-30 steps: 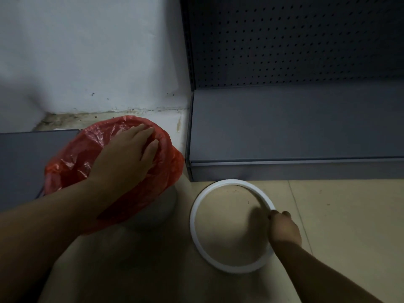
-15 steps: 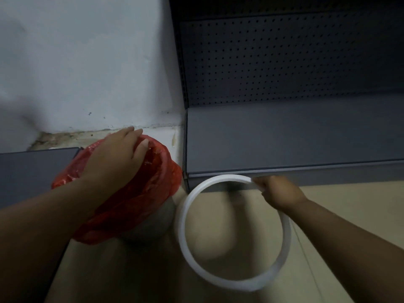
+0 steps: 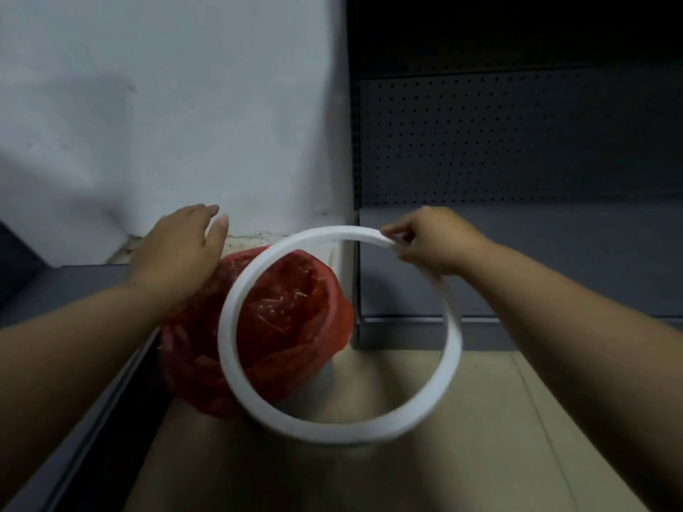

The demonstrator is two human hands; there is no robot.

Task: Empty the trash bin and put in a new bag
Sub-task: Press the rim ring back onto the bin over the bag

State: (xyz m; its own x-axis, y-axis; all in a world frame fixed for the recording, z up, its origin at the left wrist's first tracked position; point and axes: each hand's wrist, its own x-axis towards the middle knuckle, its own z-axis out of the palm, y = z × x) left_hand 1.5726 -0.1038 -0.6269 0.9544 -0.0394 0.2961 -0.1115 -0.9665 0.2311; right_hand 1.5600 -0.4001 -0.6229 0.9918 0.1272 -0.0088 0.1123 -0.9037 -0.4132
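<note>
On tan floor by white wall [image 3: 177, 105]: trash bin, red bag [image 3: 288, 319] lining it | left hand [image 3: 177, 249] flat, fingers spread, at bag's far-left edge | right hand [image 3: 432, 240] pinching white retaining ring [image 3: 236, 371], raised over bin | grey pegboard shelving [image 3: 536, 230] right.

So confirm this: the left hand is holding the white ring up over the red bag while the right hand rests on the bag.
The hands are swapped. In the head view the right hand holds the white ring over the red bag; the left hand is open at the bag's edge.

Both forearms and hands [image 3: 177, 249] bare, no sleeves, rings or watch showing
</note>
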